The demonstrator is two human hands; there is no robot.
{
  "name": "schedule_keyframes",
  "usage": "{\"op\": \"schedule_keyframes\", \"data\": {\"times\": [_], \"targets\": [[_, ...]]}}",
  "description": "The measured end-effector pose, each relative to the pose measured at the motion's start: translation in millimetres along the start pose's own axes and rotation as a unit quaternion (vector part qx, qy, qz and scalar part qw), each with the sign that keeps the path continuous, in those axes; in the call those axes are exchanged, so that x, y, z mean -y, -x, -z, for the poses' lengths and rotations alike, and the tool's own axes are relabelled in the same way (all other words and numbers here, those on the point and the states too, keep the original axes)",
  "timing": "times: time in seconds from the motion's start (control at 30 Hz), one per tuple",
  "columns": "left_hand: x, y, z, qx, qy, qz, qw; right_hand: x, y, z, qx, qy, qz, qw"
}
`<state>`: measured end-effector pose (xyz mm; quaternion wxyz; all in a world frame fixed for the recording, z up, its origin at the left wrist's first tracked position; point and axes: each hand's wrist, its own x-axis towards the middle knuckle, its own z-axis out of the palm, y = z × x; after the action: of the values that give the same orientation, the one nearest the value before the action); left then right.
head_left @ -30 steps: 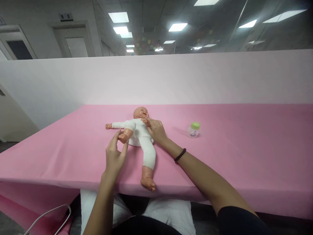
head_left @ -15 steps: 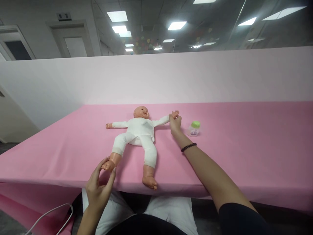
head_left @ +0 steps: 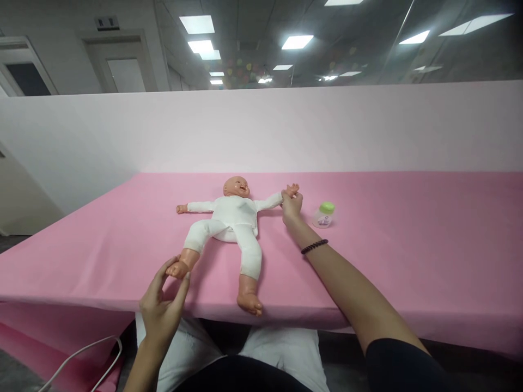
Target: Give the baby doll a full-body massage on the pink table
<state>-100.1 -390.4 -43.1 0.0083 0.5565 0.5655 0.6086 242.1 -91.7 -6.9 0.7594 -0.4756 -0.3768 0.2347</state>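
A baby doll (head_left: 235, 213) with a white cloth body lies face up on the pink-covered table (head_left: 392, 245), arms spread and head toward the back. My left hand (head_left: 162, 305) grips the doll's foot on the left side between thumb and fingers. The other foot rests near the table's front edge. With my right hand (head_left: 292, 208) I pinch the doll's wrist on the right side, its small hand showing past my fingers. A clear jar with a green lid (head_left: 324, 215) stands just right of my right hand.
Behind the table rises a white partition (head_left: 261, 130), with glass above it. A white cable (head_left: 81, 351) hangs at the lower left, beside the pink cloth. My legs are under the table's front edge.
My left hand has moved slightly up and left with the doll's foot, and that leg now lies a little farther outward. My right hand has hardly moved.
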Motion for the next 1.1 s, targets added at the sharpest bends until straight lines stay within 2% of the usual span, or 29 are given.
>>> {"op": "schedule_keyframes", "data": {"times": [0.07, 0.13, 0.27, 0.4, 0.53, 0.63, 0.7, 0.77, 0.93, 1.0, 1.1], "targets": [[-12.1, -21.3, -7.1, -0.006, 0.008, -0.003, 1.000, 18.8, 13.1, -6.7, 0.030, 0.022, 0.053, 0.998], [-26.3, -44.0, -15.8, 0.000, -0.002, -0.011, 1.000, 38.4, 30.6, -12.4, 0.095, 0.043, 0.112, 0.988], [-51.9, -80.9, -36.7, 0.070, -0.024, -0.046, 0.996, 62.7, 66.5, -17.9, 0.243, 0.086, 0.246, 0.934], [-65.1, -96.5, -61.5, 0.136, -0.034, -0.091, 0.986, 61.3, 84.8, -18.2, 0.316, 0.197, 0.321, 0.871], [-66.5, -95.9, -82.3, 0.170, -0.055, -0.106, 0.978, 51.7, 86.7, -18.1, 0.367, 0.282, 0.392, 0.795], [-64.8, -93.1, -87.7, 0.171, -0.060, -0.106, 0.978, 48.3, 85.1, -17.9, 0.372, 0.298, 0.419, 0.773], [-65.0, -91.9, -84.7, 0.164, -0.048, -0.102, 0.980, 48.6, 84.4, -17.6, 0.365, 0.291, 0.418, 0.779], [-66.9, -90.3, -76.3, 0.150, -0.025, -0.097, 0.984, 50.9, 83.7, -16.9, 0.351, 0.272, 0.403, 0.800], [-67.0, -74.2, -36.6, 0.086, 0.008, -0.045, 0.995, 57.0, 72.8, -15.5, 0.269, 0.144, 0.312, 0.900], [-59.5, -60.9, -18.7, 0.059, 0.011, -0.019, 0.998, 55.2, 62.1, -15.1, 0.228, 0.091, 0.265, 0.932], [-40.4, -35.3, 2.6, 0.046, 0.021, 0.007, 0.999, 46.8, 42.0, -13.6, 0.140, 0.053, 0.160, 0.976]]}}
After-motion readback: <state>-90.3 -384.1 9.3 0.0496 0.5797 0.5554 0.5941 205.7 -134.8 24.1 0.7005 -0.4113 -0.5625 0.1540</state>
